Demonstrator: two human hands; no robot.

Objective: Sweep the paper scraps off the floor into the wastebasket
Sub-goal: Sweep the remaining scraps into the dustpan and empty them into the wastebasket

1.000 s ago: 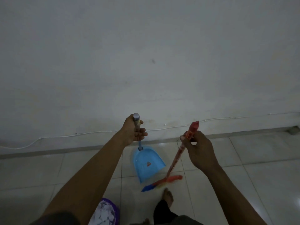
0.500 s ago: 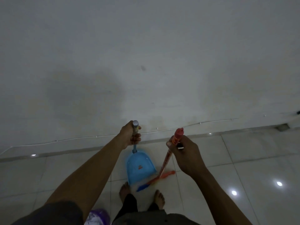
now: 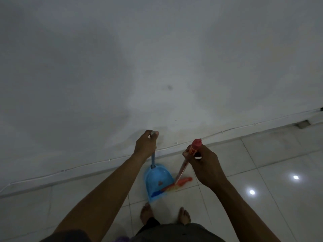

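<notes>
My left hand (image 3: 146,145) grips the top of the long handle of a light blue dustpan (image 3: 158,182), which rests on the white tiled floor in front of my bare feet. My right hand (image 3: 202,163) holds the red-capped handle of a broom (image 3: 183,169). Its orange and blue head (image 3: 173,186) lies blurred across the dustpan's open mouth. A sliver of the purple wastebasket (image 3: 122,239) shows at the bottom edge, behind my left arm. No paper scraps can be made out on the floor.
A pale wall (image 3: 157,67) fills the upper view, with a thin white cable (image 3: 87,165) running along its base. My feet (image 3: 146,214) stand just behind the dustpan. Ceiling lights reflect on the tiles (image 3: 272,185) to the right.
The view has tilted up and the wastebasket has slid almost out of frame. The broom head has swept across onto the dustpan's mouth. Both hands keep their grips.
</notes>
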